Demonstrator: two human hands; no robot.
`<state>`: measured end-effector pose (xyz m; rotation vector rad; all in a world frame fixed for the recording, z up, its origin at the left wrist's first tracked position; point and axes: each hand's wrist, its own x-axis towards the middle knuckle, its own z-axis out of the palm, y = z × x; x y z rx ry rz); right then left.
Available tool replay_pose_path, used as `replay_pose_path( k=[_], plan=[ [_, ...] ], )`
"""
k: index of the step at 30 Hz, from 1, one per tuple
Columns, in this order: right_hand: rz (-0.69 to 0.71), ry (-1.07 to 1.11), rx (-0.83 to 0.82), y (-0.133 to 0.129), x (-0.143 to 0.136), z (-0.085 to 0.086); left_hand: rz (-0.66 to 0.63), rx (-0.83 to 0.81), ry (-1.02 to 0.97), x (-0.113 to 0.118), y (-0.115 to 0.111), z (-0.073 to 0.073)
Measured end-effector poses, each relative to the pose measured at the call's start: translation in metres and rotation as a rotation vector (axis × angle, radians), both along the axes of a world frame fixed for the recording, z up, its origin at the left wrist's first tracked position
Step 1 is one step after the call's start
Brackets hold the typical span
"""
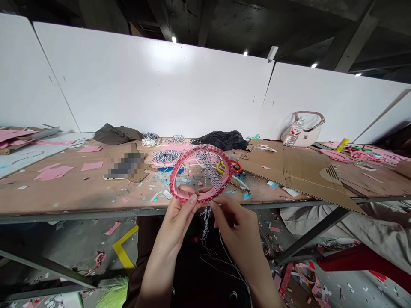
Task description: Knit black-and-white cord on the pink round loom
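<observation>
A pink ring with a scalloped edge point(174, 179) is held upright just above the table's front edge. Black-and-white cord point(210, 171) crosses the ring's right part, and loose strands hang below it. My left hand point(181, 214) grips the bottom rim, thumb in front and fingers behind. At the lower right rim, my right hand point(236, 220) has its thumb and index finger pinched together by the cord; its other fingers are curled. Behind the ring, on the table, lies a round piece wound with the same cord point(166, 158).
Scissors point(239, 184) lie behind the ring on the table point(80, 196). Flat cardboard point(289, 171) covers the right side, near a bag point(305, 136) and bottle point(293, 131). A dark cap point(117, 134) and pink paper point(54, 172) are on the left.
</observation>
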<state>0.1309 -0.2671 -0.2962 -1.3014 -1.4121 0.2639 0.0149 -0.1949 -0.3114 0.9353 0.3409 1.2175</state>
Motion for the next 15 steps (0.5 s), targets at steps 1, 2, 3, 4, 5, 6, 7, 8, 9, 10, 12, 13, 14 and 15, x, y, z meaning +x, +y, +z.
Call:
replay_pose_path(
  k=[1,2,3,4,5,6,7,8,9,10,12,13,14,15],
  plan=[
    [-0.008,0.007,-0.001,0.0006,0.0,-0.0002,-0.003,-0.002,-0.008,0.0002,0.0009,-0.0009],
    [-0.016,0.015,-0.001,0.001,-0.0001,-0.0003,-0.003,-0.006,-0.013,0.0003,0.0016,-0.0015],
    [-0.022,0.023,0.001,0.0014,-0.0002,-0.0003,-0.002,-0.015,-0.015,0.0004,0.0021,-0.0018],
    [-0.021,0.03,0.005,0.0019,-0.0004,-0.0002,0.0,-0.022,-0.014,0.0006,0.0024,-0.0017],
    [-0.015,0.032,0.01,0.0024,-0.0008,0.0,0.006,-0.026,-0.009,0.0008,0.0024,-0.0012],
    [-0.006,0.03,0.013,0.0029,-0.0014,0.0002,0.018,-0.028,-0.001,0.0012,0.0022,-0.0004],
    [0.002,0.023,0.016,0.0035,-0.002,0.0004,0.034,-0.028,0.009,0.0017,0.0018,0.0005],
    [0.007,0.012,0.02,0.004,-0.0026,0.0006,0.053,-0.026,0.018,0.0023,0.0014,0.0015],
    [0.008,-0.001,0.024,0.0044,-0.0033,0.0008,0.072,-0.024,0.026,0.0029,0.001,0.0024],
    [0.007,-0.013,0.032,0.0047,-0.0039,0.0009,0.092,-0.02,0.03,0.0036,0.0008,0.0028],
    [-0.005,-0.025,0.06,0.0048,-0.005,0.0006,0.13,-0.007,0.025,0.0046,0.001,0.0023],
    [-0.01,-0.027,0.078,0.0047,-0.0056,0.0002,0.151,0.001,0.026,0.0048,0.0016,0.0012],
    [-0.014,-0.026,0.096,0.0045,-0.0061,-0.0004,0.172,0.005,0.036,0.0047,0.0024,-0.0003],
    [-0.014,-0.024,0.112,0.0043,-0.0067,-0.0013,0.192,0.006,0.053,0.0043,0.0034,-0.002]
  ],
)
